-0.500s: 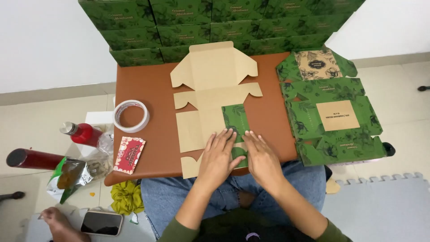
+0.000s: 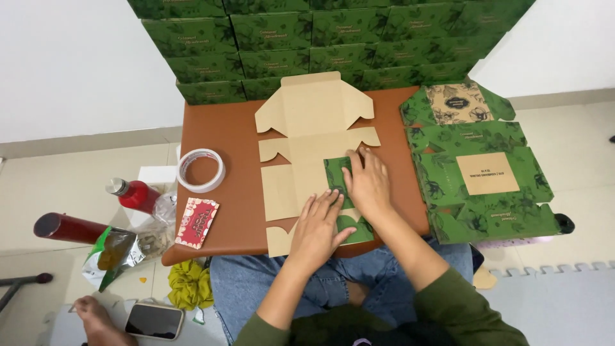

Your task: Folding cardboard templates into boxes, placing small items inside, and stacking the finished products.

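nearby, tape roll [image 2: 200, 170] left of flat box blank [image 2: 307, 154], green stack [image 2: 480, 179] right.

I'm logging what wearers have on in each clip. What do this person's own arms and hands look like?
Both hands, left hand and right hand, are bare: no gloves, and no rings or watch that I can make out. Dark olive-green sleeves are pushed up, leaving the forearms uncovered.

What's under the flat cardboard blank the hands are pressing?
The flat cardboard blank lies on the brown table. Both hands, left and right, cover part of its folded green flap. Anything beneath is hidden.
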